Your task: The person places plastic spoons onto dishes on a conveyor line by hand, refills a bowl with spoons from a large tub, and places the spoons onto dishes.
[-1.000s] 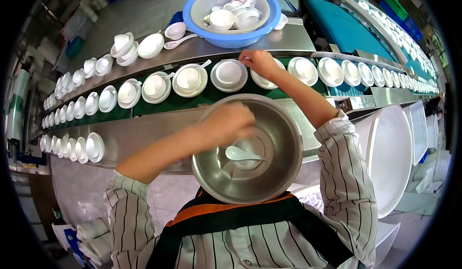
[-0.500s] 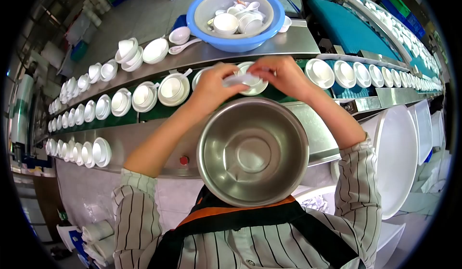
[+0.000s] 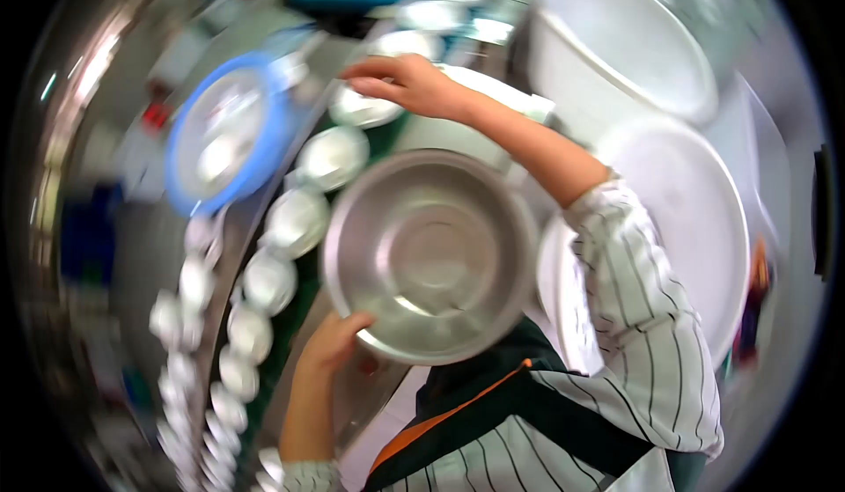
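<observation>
A large stainless steel basin (image 3: 436, 246) sits in front of my torso, with nothing seen inside it. My left hand (image 3: 333, 341) is closed on its lower left rim, the thumb over the edge and the other fingers hidden. My right hand (image 3: 400, 83) reaches past the basin, fingers stretched out over a white dish set (image 3: 363, 112) on the belt. Blur hides whether the fingertips touch it. Another white dish set (image 3: 333, 157) stands just nearer along the same row.
A blue-rimmed tub (image 3: 280, 131) holding white dishware stands left of the belt. White bowls (image 3: 195, 282) line the ledge below it. A green conveyor belt (image 3: 283, 360) carries the dish row. Large white tubs (image 3: 695, 175) stand at the right. Much of the surroundings is blurred.
The view has swung round to the right and blurred. My left hand has left the dishes for the basin rim. The small white item formerly between my hands no longer shows in them.
</observation>
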Tool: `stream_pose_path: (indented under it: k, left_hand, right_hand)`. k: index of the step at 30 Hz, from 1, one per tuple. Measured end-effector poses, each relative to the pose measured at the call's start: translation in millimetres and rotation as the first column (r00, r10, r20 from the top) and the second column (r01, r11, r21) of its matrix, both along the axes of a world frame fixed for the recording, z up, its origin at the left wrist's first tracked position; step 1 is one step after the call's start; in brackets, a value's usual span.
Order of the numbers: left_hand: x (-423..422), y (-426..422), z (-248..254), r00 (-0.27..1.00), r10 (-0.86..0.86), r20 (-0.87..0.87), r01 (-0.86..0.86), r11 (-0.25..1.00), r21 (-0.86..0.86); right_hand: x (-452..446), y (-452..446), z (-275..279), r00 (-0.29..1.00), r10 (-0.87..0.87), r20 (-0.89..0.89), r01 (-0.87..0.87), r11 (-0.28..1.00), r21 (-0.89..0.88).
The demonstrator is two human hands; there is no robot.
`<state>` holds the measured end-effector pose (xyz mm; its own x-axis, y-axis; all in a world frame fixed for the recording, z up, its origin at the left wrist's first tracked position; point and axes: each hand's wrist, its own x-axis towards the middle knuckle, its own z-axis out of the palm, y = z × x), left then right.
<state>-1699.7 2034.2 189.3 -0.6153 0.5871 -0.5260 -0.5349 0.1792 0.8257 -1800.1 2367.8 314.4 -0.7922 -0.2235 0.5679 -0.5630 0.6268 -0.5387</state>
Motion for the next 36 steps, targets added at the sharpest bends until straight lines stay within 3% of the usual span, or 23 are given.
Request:
stream_pose_path:
  k: [1,2,4,6,7,8,10,11,12,13,14,15,17,20,23,24,26,27,29,31,34,35,36]
  left_hand:
    - [10,9,7,0.999,0.019,-0.039,-0.018,1.000,0.024]
    - [24,22,14,0.997,0.033,-0.073,-0.030,0.998,0.048]
    - [75,37,15,0.959,0.156,-0.238,-0.102,0.969,0.225]
    - [142,60,44,0.931,0.122,-0.345,-0.031,0.966,0.258]
    - [153,90,44,0.921,0.097,-0.377,0.016,0.959,0.284]
    - [131,155,26,0.932,-0.046,-0.360,0.138,0.962,0.234]
    - [118,277,8,0.899,-0.298,-0.322,0.356,0.925,0.137]
    - [124,333,-14,0.811,-0.437,-0.389,0.470,0.883,-0.013]
    - [134,385,-44,0.693,-0.611,-0.382,0.582,0.787,-0.204]
    - [144,425,-92,0.593,-0.609,-0.526,0.570,0.779,-0.260]
    - [153,461,-146,0.474,-0.587,-0.656,0.542,0.782,-0.308]
    - [140,492,-200,0.446,-0.649,-0.616,0.467,0.756,-0.459]
    - [144,519,-306,0.380,-0.773,-0.508,0.213,0.607,-0.765]
    - [161,546,-439,0.368,-0.776,-0.513,-0.225,0.461,-0.858]
    - [183,592,-483,0.554,-0.780,-0.291,0.106,0.413,-0.905]
    - [181,592,-489,0.493,-0.835,-0.243,0.169,0.367,-0.915]
    - [181,609,-506,0.349,-0.921,-0.174,0.296,0.284,-0.912]
    - [190,623,-513,0.273,-0.954,-0.122,0.267,0.197,-0.943]
    - [199,639,-517,0.329,-0.944,0.031,0.370,0.099,-0.924]
    - [191,651,-518,0.456,-0.867,0.200,0.497,0.061,-0.866]
    - [185,634,-544,0.578,-0.736,0.352,0.690,0.211,-0.692]
    - [193,625,-553,0.620,-0.719,0.314,0.683,0.298,-0.667]
    - [199,615,-561,0.639,-0.690,0.341,0.684,0.306,-0.663]
  right_hand:
    - [56,23,5,0.998,-0.033,0.061,0.052,0.936,-0.349]
    - [116,46,-5,0.992,-0.127,-0.009,0.099,0.811,-0.577]
    - [223,54,-44,0.934,-0.344,-0.097,0.128,0.576,-0.807]
    - [323,49,-113,0.810,-0.582,0.069,0.225,0.200,-0.954]
    - [333,73,-190,0.733,-0.671,0.114,0.307,0.176,-0.935]
    - [348,103,-271,0.598,-0.747,0.292,0.559,0.128,-0.819]
    - [378,155,-423,0.220,-0.808,0.547,0.923,-0.009,-0.385]
    - [421,153,-446,0.341,-0.644,0.684,0.911,0.046,-0.411]
    - [447,151,-495,0.058,-0.562,0.825,0.982,-0.117,-0.149]
    - [476,141,-489,-0.070,-0.439,0.896,0.984,-0.178,-0.010]
    - [505,140,-524,-0.125,-0.389,0.913,0.985,-0.161,0.066]
    - [526,143,-538,-0.204,-0.280,0.938,0.968,-0.200,0.150]
    - [590,170,-595,-0.307,-0.265,0.914,0.946,-0.188,0.263]
    - [660,251,-630,-0.345,-0.336,0.876,0.937,-0.179,0.300]
    - [666,370,-642,-0.279,-0.533,0.799,0.958,-0.096,0.271]
    - [648,414,-640,-0.227,-0.581,0.782,0.968,-0.048,0.245]
    - [615,506,-662,-0.144,-0.822,0.551,0.949,0.042,0.312]
    - [600,551,-679,-0.188,-0.876,0.443,0.916,0.006,0.401]
    - [569,605,-686,-0.293,-0.706,0.645,0.880,0.064,0.470]
    - [542,599,-691,-0.274,-0.663,0.696,0.867,0.143,0.477]
    - [543,568,-714,-0.167,-0.646,0.745,0.861,0.272,0.429]
    - [538,550,-721,-0.132,-0.611,0.781,0.858,0.324,0.398]
    - [529,522,-737,-0.076,-0.546,0.835,0.860,0.388,0.331]
